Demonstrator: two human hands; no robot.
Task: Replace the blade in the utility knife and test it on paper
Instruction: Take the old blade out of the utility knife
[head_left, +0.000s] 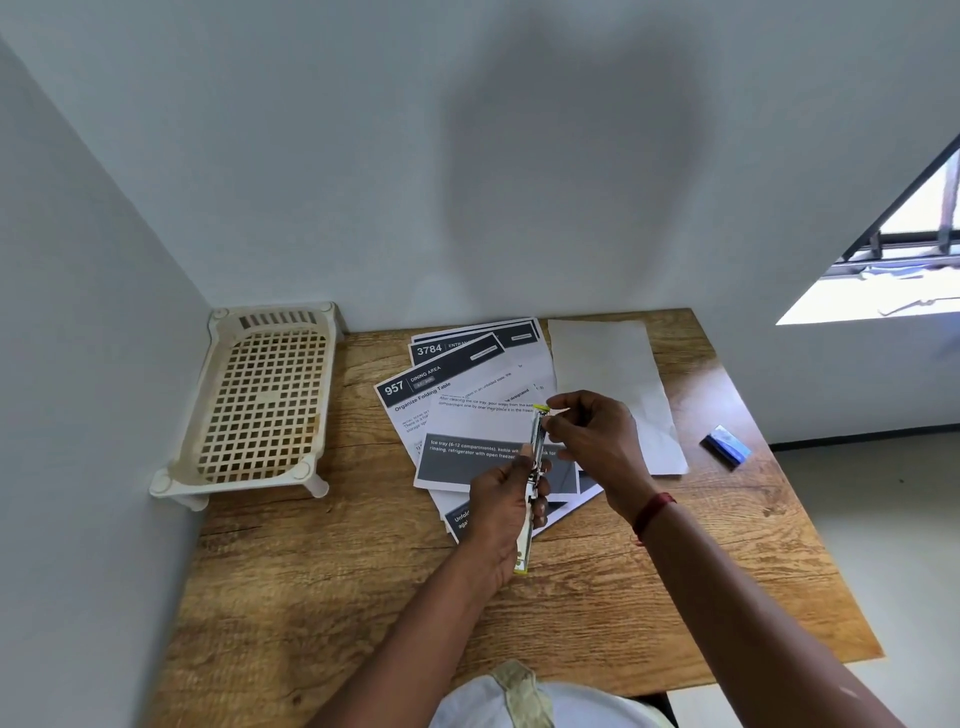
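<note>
I hold a slim utility knife (534, 457) with yellow ends upright above the table. My left hand (506, 512) grips its lower body. My right hand (597, 436) pinches the upper part near the yellow tip, fingers closed around it. Whether a blade sticks out is too small to tell. Under my hands lie several printed paper sheets (457, 410), fanned out. A plain white sheet (613, 384) lies to their right. A small blue blade box (725, 446) rests near the table's right edge.
A cream plastic lattice rack (260, 400) stands at the table's back left, against the wall corner. The wooden table (363, 582) ends at the right, where the floor shows. A window is at the far right.
</note>
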